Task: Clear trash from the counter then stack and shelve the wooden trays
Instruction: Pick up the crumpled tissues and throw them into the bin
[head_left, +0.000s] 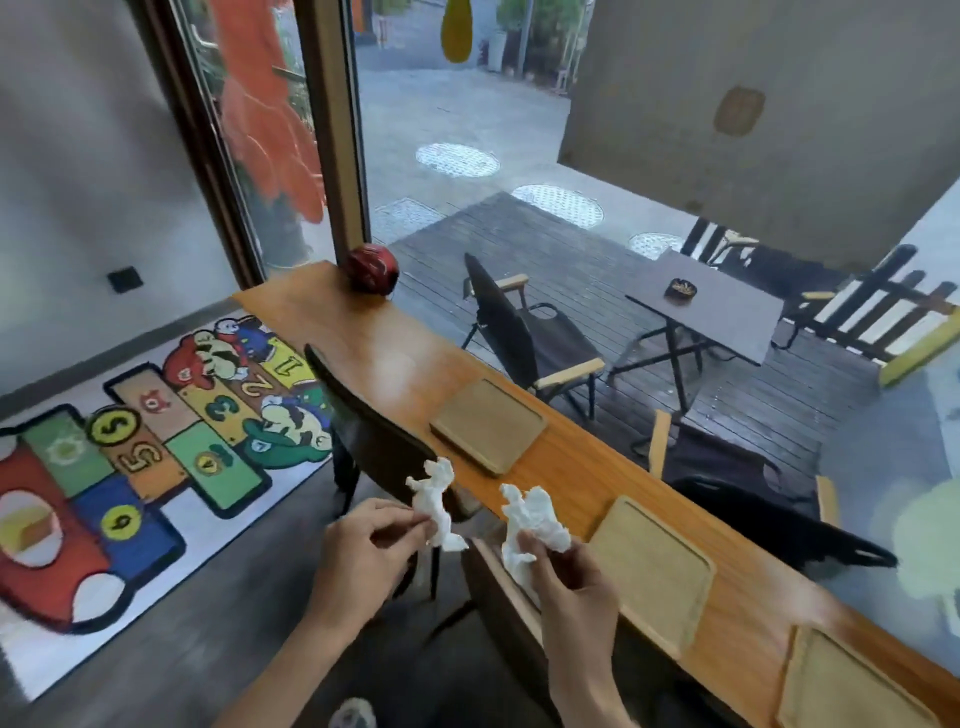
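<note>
My left hand (363, 551) pinches a crumpled white tissue (435, 506) just off the counter's inner edge. My right hand (571, 577) grips a second, larger crumpled white tissue (530, 525) beside it. Three pale wooden trays lie flat along the orange-brown wooden counter (374, 338): the far tray (488, 423), the middle tray (649, 571) right of my right hand, and the near tray (852, 686) at the bottom right, partly cut off by the frame.
A dark red ball (372, 268) sits at the counter's far end by the window frame. A dark chair (374, 436) stands under the counter near my left hand. A colourful number rug (130, 467) covers the floor at left. Outdoor chairs and a table show through the glass.
</note>
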